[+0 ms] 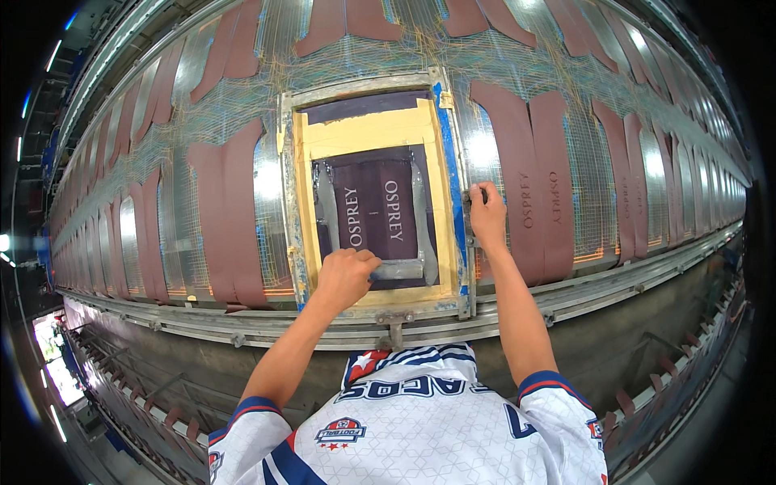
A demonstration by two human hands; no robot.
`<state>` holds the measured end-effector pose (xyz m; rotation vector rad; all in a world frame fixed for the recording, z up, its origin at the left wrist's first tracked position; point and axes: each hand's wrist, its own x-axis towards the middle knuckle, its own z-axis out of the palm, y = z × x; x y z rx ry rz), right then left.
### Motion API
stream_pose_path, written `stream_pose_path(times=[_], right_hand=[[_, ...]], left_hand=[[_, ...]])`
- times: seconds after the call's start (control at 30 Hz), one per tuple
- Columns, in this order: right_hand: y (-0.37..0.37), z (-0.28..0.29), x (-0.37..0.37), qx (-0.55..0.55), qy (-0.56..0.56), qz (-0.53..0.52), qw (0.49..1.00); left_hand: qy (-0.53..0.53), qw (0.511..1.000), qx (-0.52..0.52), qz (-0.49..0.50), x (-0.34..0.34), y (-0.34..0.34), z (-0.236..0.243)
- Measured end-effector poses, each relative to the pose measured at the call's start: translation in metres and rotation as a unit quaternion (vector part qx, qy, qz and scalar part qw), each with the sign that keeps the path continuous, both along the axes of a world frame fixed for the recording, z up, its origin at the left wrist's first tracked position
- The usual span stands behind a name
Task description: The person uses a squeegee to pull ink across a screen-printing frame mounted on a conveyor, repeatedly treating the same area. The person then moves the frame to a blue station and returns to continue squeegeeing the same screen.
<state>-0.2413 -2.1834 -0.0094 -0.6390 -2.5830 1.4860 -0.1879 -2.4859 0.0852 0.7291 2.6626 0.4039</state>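
A screen-printing frame (294,202) lies on the long table in front of me, its inner border masked with yellow tape and its right rail with blue tape. Dark mesh (373,212) with pale lettering fills the opening, and grey ink streaks run down both its sides. Near the opening's lower edge, my left hand (347,277) is closed round the left end of a squeegee (398,270) lying across the mesh. My right hand (488,214) is closed at the outer side of the right rail, its fingertips against the frame; their exact grip is partly hidden.
Maroon cut panels (226,210) lie in rows along the shiny table on both sides. Panels to the right (533,178) bear printed lettering. A metal rail (194,314) runs along the table's near edge, with a bracket (395,323) below the frame. Further racks stand behind me.
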Motion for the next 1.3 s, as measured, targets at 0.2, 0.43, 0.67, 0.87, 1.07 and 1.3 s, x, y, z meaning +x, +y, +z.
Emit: stream_pose_path(times=[0.2, 0.43, 0.67, 0.87, 1.07, 1.3], right_hand=[[0.000, -0.003, -0.003, 0.008, 0.021, 0.001, 1.000], [0.000, 0.000, 0.000, -0.021, -0.002, 0.009, 1.000], [0.005, -0.006, 0.003, -0.029, -0.062, 0.007, 0.998], [-0.012, 0.059, -0.008, -0.017, -0.067, 0.010, 0.998], [-0.129, 0.048, 0.001, -0.036, 0.049, 0.032, 0.998], [-0.241, 0.029, 0.008, -0.115, 0.058, 0.021, 0.991]], left_hand=[[0.063, 0.998, 0.002, 0.024, -0.128, -0.001, 0.008], [0.073, 0.996, -0.023, 0.037, -0.137, 0.005, -0.003], [0.165, 0.984, 0.059, 0.027, 0.071, 0.014, -0.012], [0.158, 0.983, 0.071, 0.065, 0.072, -0.008, 0.004], [0.152, 0.985, 0.050, 0.066, 0.054, -0.109, 0.024], [0.125, 0.991, 0.003, 0.057, 0.058, -0.216, 0.023]])
